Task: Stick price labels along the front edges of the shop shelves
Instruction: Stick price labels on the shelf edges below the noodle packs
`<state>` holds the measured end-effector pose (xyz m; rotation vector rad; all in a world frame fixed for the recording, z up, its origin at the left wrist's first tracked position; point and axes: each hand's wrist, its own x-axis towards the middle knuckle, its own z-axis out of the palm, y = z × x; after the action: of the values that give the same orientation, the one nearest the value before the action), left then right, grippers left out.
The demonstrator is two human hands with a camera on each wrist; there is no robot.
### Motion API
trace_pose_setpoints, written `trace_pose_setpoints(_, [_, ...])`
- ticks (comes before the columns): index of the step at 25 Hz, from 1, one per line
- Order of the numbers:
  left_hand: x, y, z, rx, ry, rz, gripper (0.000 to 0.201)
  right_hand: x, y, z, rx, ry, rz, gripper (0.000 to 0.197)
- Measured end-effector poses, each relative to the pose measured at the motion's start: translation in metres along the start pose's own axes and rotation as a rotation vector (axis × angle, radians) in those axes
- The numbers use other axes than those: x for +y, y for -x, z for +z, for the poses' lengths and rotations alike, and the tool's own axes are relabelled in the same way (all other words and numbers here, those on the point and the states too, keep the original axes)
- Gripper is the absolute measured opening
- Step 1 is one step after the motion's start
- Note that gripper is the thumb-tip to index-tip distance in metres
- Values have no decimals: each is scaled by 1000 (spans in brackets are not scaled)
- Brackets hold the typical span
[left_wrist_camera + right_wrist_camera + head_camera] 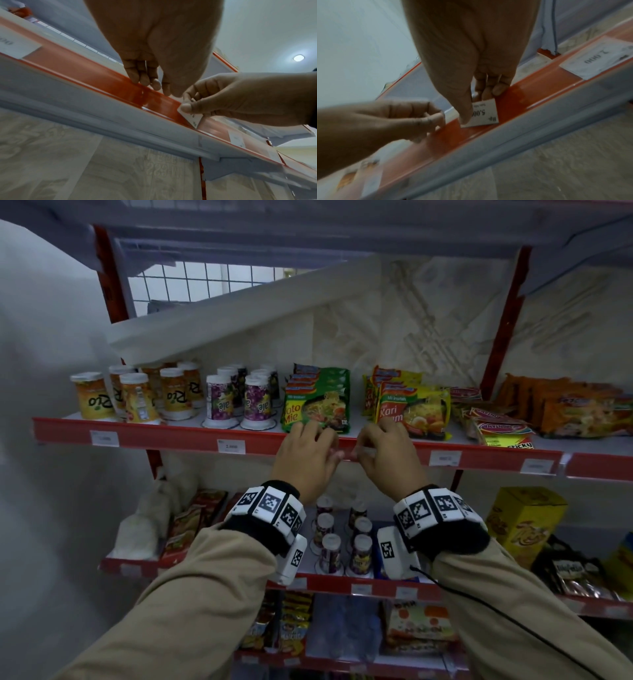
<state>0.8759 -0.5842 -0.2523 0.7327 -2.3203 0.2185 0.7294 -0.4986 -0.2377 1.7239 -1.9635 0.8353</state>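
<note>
I see the shop rack, and the red front strip [164, 436] of its middle shelf runs from left to right in front of me. On this shelf stand orange cups [92, 398] at the far left, then purple cups [257, 405], then green noodle packs [318, 402] and yellow noodle packs [414, 409]. Three white labels [231, 446] are already on the strip, one below the purple cups and others at each side.

My two hands are at the strip, just below the noodle packs and close together. The left hand [305, 457] has curled fingers, and their tips [135, 77] touch the upper edge of the strip; this grip holds nothing that I can see. The right hand [387, 457] pinches a small white price label [485, 115] between the thumb [464, 108] and the fingers behind it. The grip is closed on the label. The label lies against the red strip, just right of the left fingertips, and "Rp" and "5.00" are printed on it.
</note>
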Motion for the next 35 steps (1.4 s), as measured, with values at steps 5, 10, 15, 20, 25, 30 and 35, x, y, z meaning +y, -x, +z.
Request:
trace_pose_setpoints(5, [-1,1,3,82,135,-32,43,3,-6,-13,128,-603,191,13])
trace_pose_setpoints(10, [3,2,1,122,250,-87,37,-6,-2,-8,137,-972,318,26])
trace_pose_setpoints(15, [4,1,0,142,274,-108,23,-14,1,4,123,-943,268,16])
trace_pose_setpoints(20, [0,1,-4,106,197,-32,22,-8,-3,5,143,-546,106,10])
trace_pose_setpoints(25, [-29,2,-17,-4,-6,-46,25,-13,-17,9,273,-452,34,8])
trace_pose_setpoints(30, [-42,3,-22,-7,191,-137,27,-26,-20,21,173,-333,-23,9])
trace_pose_setpoints(35, [-39,11,-17,60,174,-79,25,-30,-18,28,95,-148,-53,7])
